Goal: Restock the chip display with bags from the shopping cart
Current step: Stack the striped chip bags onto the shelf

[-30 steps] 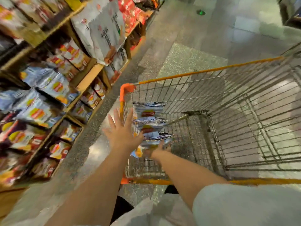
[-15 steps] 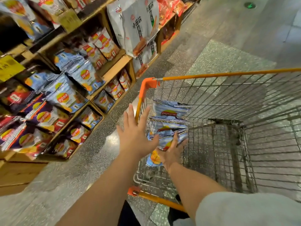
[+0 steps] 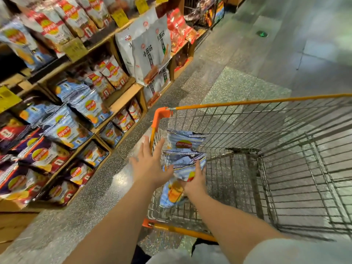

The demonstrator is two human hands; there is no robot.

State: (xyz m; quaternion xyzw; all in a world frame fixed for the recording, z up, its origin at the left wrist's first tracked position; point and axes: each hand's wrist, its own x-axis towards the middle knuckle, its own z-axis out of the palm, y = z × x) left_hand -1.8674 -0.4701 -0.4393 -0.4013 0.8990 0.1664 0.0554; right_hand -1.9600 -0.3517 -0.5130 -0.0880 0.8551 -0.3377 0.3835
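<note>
While reaching: bags (image 3: 183, 155) stacked upright in cart (image 3: 247, 130) corner
right hand (image 3: 196, 180): grasping bags, ready to lift
left hand (image 3: 150, 164): released, fingers spread beside grip, ready to steady

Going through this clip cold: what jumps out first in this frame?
The orange-rimmed wire shopping cart fills the right side, with a few blue chip bags stacked in its near left corner. Both bare hands reach there: the right hand lies on the bags, the left hand spread open by the cart's edge. On the left, wooden shelves are packed with chip bags.
</note>
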